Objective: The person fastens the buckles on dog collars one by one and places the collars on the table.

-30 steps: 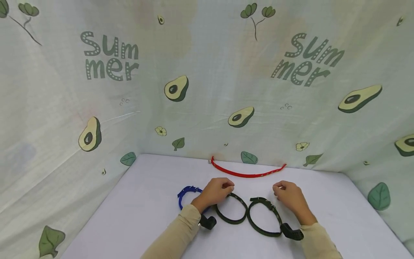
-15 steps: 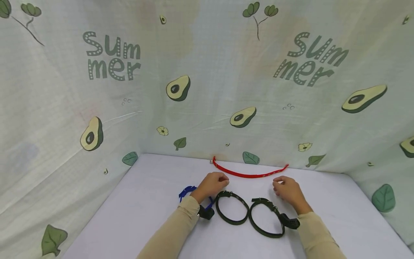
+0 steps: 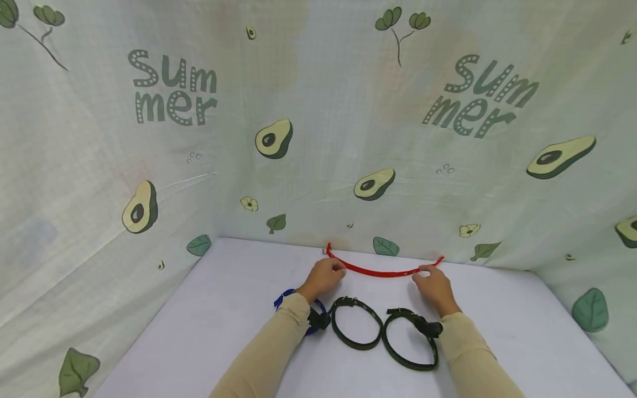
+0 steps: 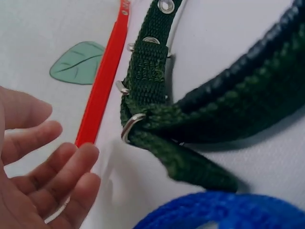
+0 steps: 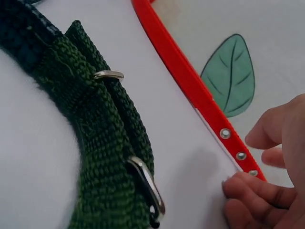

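A red collar [image 3: 378, 273] lies unbuckled in a shallow curve at the back of the table, with metal eyelets [image 5: 225, 133] towards its right end. My left hand [image 3: 324, 276] is at its left part, and in the left wrist view the fingers [image 4: 81, 162] are loosely bent, overlapping the strap without gripping it. My right hand [image 3: 434, 286] is at the eyelet end, thumb on one side of the strap and fingers on the other, not closed on it. Two dark green collars [image 3: 355, 347] [image 3: 410, 365], buckled into rings, lie side by side nearer me.
A blue collar [image 3: 283, 298] lies in a ring under my left wrist, partly hidden. The white table [image 3: 209, 320] ends at a fabric backdrop [image 3: 318, 138] printed with avocados and leaves, close behind the red collar. Black wrist cameras [image 3: 318, 319] hang over the rings.
Both hands have moved forward, away from the green collars, to the red collar. The red collar and the rings lie as before.
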`<state>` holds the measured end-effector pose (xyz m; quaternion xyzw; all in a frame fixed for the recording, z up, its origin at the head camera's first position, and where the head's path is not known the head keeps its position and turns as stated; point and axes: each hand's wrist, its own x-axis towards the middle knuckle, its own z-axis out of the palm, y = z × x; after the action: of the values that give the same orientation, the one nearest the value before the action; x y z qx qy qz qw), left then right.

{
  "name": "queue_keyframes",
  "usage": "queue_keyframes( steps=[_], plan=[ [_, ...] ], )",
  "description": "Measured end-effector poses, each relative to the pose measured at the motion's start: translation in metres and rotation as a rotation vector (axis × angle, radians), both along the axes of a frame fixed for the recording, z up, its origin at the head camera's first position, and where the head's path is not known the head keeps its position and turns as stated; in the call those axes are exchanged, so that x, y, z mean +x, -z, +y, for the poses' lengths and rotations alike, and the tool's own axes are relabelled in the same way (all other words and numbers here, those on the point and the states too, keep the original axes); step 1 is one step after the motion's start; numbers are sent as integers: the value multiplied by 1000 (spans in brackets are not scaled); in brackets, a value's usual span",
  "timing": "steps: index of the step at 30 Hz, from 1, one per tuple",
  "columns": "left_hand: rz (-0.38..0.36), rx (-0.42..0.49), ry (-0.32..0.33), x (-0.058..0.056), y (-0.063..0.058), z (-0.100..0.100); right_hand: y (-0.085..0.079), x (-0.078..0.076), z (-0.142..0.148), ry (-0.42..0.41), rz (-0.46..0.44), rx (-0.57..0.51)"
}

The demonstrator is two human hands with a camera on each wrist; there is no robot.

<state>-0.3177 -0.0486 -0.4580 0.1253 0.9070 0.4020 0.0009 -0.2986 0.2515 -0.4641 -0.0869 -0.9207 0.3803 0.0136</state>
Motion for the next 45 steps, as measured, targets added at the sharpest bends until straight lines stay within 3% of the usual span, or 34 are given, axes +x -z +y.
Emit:
queue_keyframes(
  steps=[8,16,27,34,45],
  plan=[
    [-102,17,-24,-8,7,1,4,-8,-5,17,-33,-11],
    [-65,-27,13,-17,7,-1,6,-11,-7,-43,-15,75],
    [-50,-193,35,-21,6,2,9,-11,-3,-71,-14,82],
    [-79,-232,-16,-26,4,5,7,-8,-2,-81,45,89],
    [-108,-238,-61,-37,9,9,8,-4,1,-74,-4,64]
  ],
)
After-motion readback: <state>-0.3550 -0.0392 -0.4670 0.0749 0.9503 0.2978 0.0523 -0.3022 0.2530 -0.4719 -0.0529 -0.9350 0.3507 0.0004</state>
